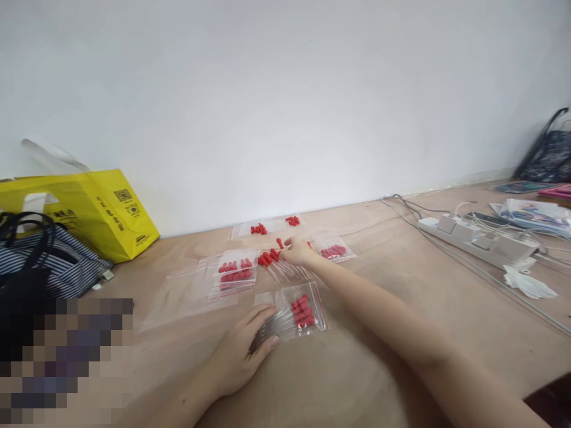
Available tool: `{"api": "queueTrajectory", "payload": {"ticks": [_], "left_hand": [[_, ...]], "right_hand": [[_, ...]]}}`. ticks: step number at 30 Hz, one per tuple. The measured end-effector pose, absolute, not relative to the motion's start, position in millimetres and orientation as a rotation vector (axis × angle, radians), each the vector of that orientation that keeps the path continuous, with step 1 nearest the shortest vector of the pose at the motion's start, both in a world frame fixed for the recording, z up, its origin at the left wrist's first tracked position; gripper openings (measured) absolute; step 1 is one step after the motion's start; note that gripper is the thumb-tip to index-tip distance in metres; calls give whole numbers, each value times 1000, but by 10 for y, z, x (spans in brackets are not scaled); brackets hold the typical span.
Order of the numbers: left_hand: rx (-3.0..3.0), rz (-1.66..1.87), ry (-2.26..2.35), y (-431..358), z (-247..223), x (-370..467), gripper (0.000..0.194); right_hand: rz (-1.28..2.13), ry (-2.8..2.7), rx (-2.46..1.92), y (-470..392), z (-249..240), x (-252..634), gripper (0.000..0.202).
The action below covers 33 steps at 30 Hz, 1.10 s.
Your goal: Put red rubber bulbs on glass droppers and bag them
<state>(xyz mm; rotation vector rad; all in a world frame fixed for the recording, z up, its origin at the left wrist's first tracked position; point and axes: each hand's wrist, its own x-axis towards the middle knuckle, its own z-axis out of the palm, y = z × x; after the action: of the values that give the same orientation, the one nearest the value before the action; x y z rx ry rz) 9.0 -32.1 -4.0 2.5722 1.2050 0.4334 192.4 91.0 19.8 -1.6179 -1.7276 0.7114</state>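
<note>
My left hand (245,348) rests on the table with thumb and fingers apart, its fingertips at the left end of a clear zip bag (317,297). Several small red knobbed pieces (303,311) lie in rows inside that bag. Farther out, my right hand (300,251) is curled, its fingertips closed at a small red piece (279,243). Beside those fingers more red pieces (266,258) lie on another clear bag (289,272). My right palm is hidden.
Filled clear bags lie left (234,285) and right (334,249); red pieces (257,229) sit on one near the wall. A yellow bag (111,208) and striped bag (75,255) stand left. At right are a power strip (477,241), cables and crumpled tissue (529,282).
</note>
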Motion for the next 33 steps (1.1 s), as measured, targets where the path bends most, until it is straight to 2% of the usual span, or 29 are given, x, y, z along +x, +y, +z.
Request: {"api": "queueTrajectory", "payload": {"ticks": [5,7,15,23,27,33], "left_hand": [[2573,468,1174,-319,-46,99,35],[2580,475,1160,-314,-49,104,34],[2585,502,1139,-297,-82,90,34],[2541,462,1183,-307,-81,104,38],[2528,528,1229,-304,-92,105,52],[2561,532,1182,-292,-109,101,53]], "right_hand": [[965,-1544,-1394,512,73,2508,66],[1071,-1357,-1231,341,-21,2692,71],[1073,-884,-1091,35,-293,2727,40],[1142,-759,-999,42,-293,2637,26],[1255,-874,-976,8,-299,2528,28],[1255,-1124,-1062,-26,-284,2459,35]]}}
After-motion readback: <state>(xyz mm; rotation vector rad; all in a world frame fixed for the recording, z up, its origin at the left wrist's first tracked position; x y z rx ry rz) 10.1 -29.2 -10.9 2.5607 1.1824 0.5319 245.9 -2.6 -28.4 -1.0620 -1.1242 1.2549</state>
